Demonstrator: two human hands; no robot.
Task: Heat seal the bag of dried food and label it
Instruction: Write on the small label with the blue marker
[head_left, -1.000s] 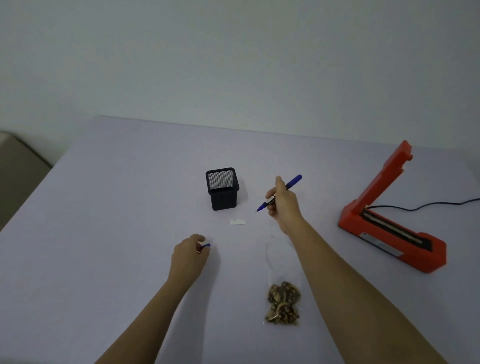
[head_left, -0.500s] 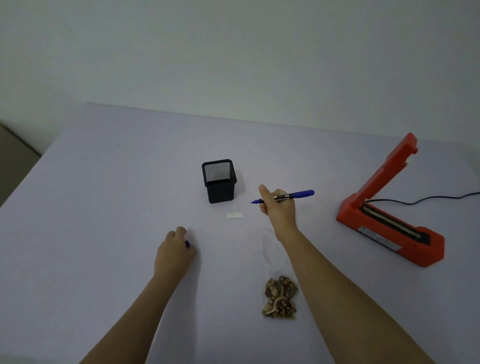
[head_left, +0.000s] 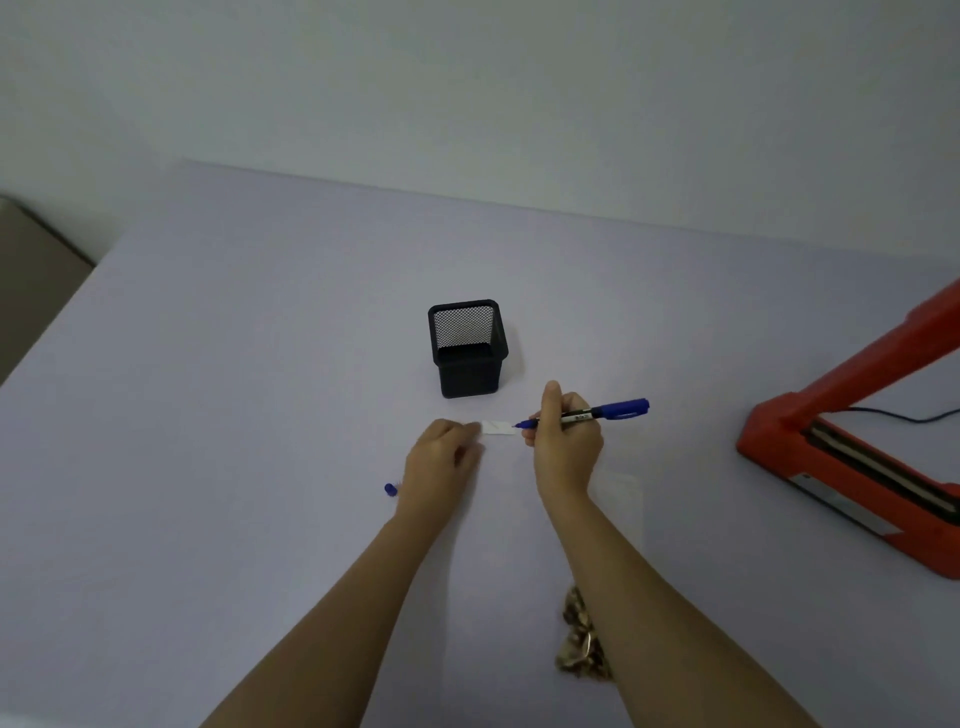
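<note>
now that the left hand (head_left: 441, 457) has moved to press fingertips on the label (head_left: 498, 427) at the middle of the table (head_left: 260, 415) and the right hand (head_left: 566, 441) has swung its pinched pen (head_left: 597, 413) to it, writing looks next, with the bag (head_left: 618, 499) toward the near edge.

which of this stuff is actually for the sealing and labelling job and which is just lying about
In use: white label, blue marker in the right hand, bag of dried food, red heat sealer.
Lying about: marker cap, black mesh pen holder.

left hand (head_left: 441, 460): palm down, fingertips pressing | right hand (head_left: 566, 447): pinching pen (head_left: 615, 410) | forearms extended
</note>
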